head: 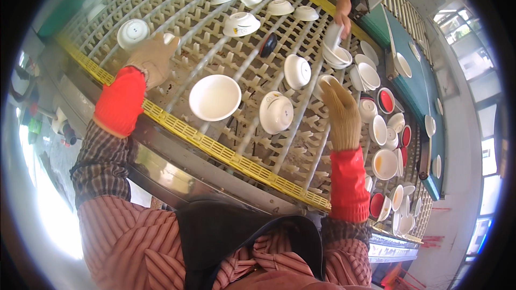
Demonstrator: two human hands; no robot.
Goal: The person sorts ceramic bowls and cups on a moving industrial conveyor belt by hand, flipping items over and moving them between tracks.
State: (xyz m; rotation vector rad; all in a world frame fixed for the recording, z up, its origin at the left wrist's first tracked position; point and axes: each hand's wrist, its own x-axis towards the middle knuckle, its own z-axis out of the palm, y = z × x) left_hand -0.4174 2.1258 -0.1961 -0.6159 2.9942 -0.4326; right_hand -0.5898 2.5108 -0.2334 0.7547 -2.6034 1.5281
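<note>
My left hand (155,61), in a tan glove, reaches over the pegged conveyor belt (201,145) beside an upside-down white bowl (133,32). A small piece of white dishware (168,38) shows at its fingers; its grip is hidden. My right hand (342,117), also gloved, has its fingers over the rim of a white bowl (321,85), with the thumb out of sight. Between my hands, one white bowl (215,97) lies with its hollow facing me. Two white bowls (278,112) (297,71) rest tilted, bases showing. A dark oval dish (268,45) stands on edge farther back.
Across the belt, another person's hand (342,18) holds stacked white bowls (338,54). Crowded white and red-lined bowls (385,164) fill the right side, some with food residue. A green side belt (417,96) carries more bowls. Yellow edging (225,151) borders my side.
</note>
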